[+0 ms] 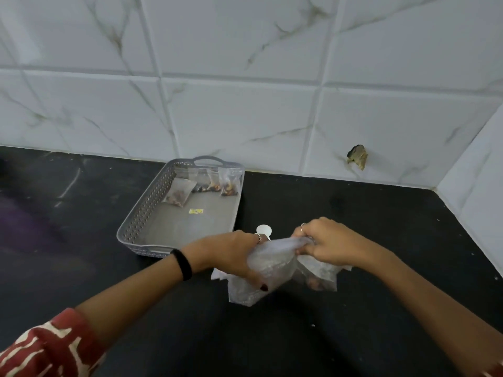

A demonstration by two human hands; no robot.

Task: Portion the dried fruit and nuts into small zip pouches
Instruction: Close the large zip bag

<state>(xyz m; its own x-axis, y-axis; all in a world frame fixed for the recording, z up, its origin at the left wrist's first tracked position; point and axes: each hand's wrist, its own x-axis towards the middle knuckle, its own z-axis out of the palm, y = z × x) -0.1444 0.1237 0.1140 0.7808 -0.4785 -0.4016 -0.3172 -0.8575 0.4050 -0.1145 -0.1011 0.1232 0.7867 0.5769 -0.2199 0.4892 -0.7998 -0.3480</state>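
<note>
Head view: left hand point(234, 257) and right hand point(324, 244) both gripped the bag point(261, 270), near-centre on the counter point(381, 308). Filled pouches point(206, 185) sat in the tray point(136, 219), far left. Advice: twist gently, support underneath, avoid spilling.

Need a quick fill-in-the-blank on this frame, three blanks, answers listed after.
1. The filled small zip pouches lie in the grey perforated plastic ____.
2. Both hands, left hand and right hand, grip a clear plastic ____.
3. The worktop is ____ in colour.

Missing words: basket; bag; black
</note>
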